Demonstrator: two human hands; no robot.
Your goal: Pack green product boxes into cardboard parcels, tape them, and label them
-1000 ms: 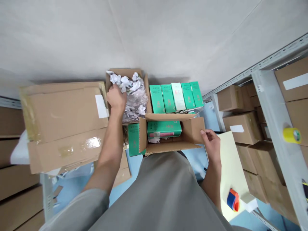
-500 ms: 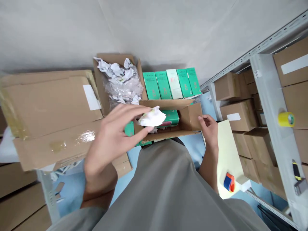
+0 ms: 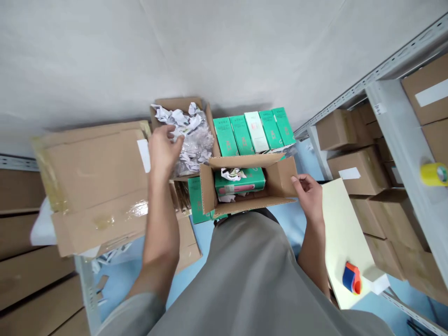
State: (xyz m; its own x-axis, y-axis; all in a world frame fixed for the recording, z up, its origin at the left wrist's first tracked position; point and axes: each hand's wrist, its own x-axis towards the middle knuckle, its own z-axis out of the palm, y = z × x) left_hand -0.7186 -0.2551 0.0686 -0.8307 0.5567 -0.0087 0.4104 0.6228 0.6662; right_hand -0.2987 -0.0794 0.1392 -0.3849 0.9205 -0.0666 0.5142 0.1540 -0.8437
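Over the left edge of a carton of packing filler (image 3: 209, 122) is my left hand (image 3: 165, 148), its fingers curved and apart with nothing in them. Crumpled white paper (image 3: 180, 120) and clear plastic wrap (image 3: 200, 140) fill that carton. My right hand (image 3: 308, 193) pinches the right flap of an open cardboard box (image 3: 280, 179). Inside this box lies a green product box (image 3: 254, 179) with a pink picture on its side. A crumpled paper piece (image 3: 233, 174) rests on top of it, and more paper is tucked below.
Several green boxes (image 3: 241, 135), one white among them, stand in a row behind the open box. Large flattened cartons (image 3: 98, 172) lie at left. On the right, a shelf rack (image 3: 395, 121) holds cartons and yellow tape (image 3: 434, 174). A tape dispenser (image 3: 352, 277) sits on a pale board (image 3: 338, 224).
My left hand has let go of the crumpled paper, which now lies on the green box, and has moved up and left to the filler carton. My right hand stays on the flap.
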